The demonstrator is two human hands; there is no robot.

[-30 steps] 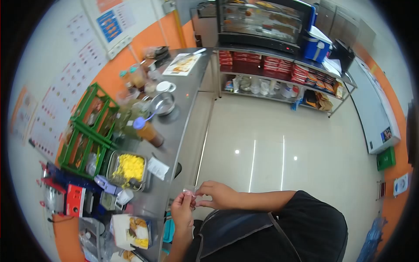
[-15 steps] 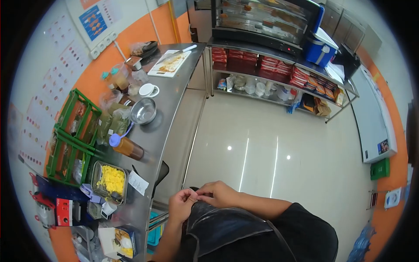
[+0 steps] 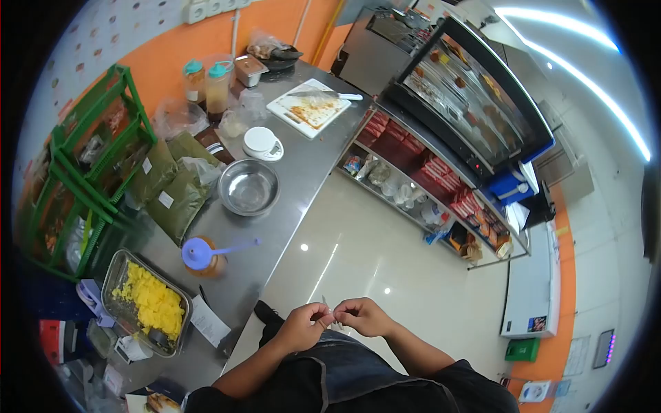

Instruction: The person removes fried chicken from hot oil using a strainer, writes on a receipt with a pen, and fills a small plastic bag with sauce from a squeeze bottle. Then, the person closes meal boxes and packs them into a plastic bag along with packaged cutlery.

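My left hand and my right hand meet in front of my dark apron. Both have thumb and fingers pinched together, fingertips almost touching. A thin, pale bit shows between them, too small to name. To the left on the steel table stand a glass dish of crumbled yellow food, a paper slip and a sauce bottle with a purple lid. Farther back are a metal bowl and a white kitchen scale.
A knife lies on a stained white cutting board. Green baskets and filled green pouches line the wall side. Across the tiled floor stands a shelf under a glass display cabinet.
The view has turned and tilted, bringing the table closer and showing the ceiling light. My hands have moved out from the apron's edge, still pinched together; a pale bit now shows between them.
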